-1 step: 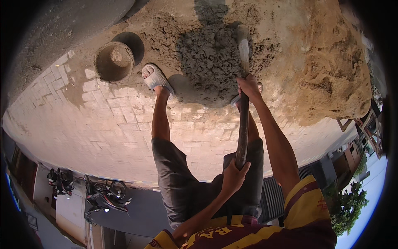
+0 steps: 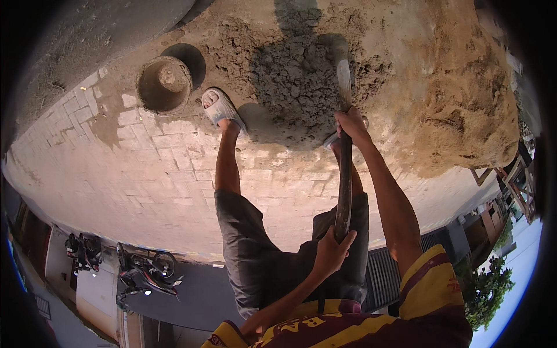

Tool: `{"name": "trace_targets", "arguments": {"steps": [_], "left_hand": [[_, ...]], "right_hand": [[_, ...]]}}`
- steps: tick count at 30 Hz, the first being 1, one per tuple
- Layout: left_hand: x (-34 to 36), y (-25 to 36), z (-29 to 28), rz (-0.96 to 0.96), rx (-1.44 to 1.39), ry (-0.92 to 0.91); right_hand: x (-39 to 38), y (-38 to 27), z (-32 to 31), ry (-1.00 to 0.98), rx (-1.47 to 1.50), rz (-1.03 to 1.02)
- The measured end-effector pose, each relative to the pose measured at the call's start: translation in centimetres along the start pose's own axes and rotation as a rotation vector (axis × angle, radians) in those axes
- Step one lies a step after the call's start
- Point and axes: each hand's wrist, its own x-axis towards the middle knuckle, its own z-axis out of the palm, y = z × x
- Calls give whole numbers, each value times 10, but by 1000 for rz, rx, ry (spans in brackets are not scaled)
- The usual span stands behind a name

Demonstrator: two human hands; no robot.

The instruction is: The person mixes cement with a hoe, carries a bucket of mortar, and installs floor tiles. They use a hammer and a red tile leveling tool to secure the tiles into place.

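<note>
A long-handled hoe [image 2: 345, 174] slants away from my body, its worn wooden handle running out over a heap of wet grey mortar [image 2: 296, 75]. My left hand [image 2: 332, 253] is closed round the near end of the handle, in front of my dark shorts. Farther up the shaft, my right hand [image 2: 351, 124] wraps round it, above my right foot. The far end of the hoe reaches the right part of the mortar; its blade cannot be made out. My shadow falls across the heap.
A round mortar-stained bucket [image 2: 164, 85] stands left of my sandalled left foot [image 2: 219, 107]. A large sand pile [image 2: 464, 104] rises on the right. Pale paving [image 2: 168, 174] lies under me. Parked motorcycles [image 2: 148, 269] show at the lower left, a tree [image 2: 490, 290] at the lower right.
The view has shifted very slightly, so the bucket, feet and hoe sit a little farther right. Both hands keep the same hold on the handle.
</note>
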Motion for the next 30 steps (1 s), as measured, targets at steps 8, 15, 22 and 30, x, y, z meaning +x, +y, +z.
{"name": "trace_targets", "arguments": {"steps": [8,15,22,30], "left_hand": [[7,61,-94,394,-298,-90],[24,120,-216,558,-409,193],[16,208,-287,695,-745,303],[110,194,-347,942,-1016,419]], "right_hand": [[-95,-134,0,-270,-104,-18],[-182,-202,84,-354,-490,-143],[-225,-197,171,-539,-739,-673],[-96,-101,257,-335,-874,-1029]]}}
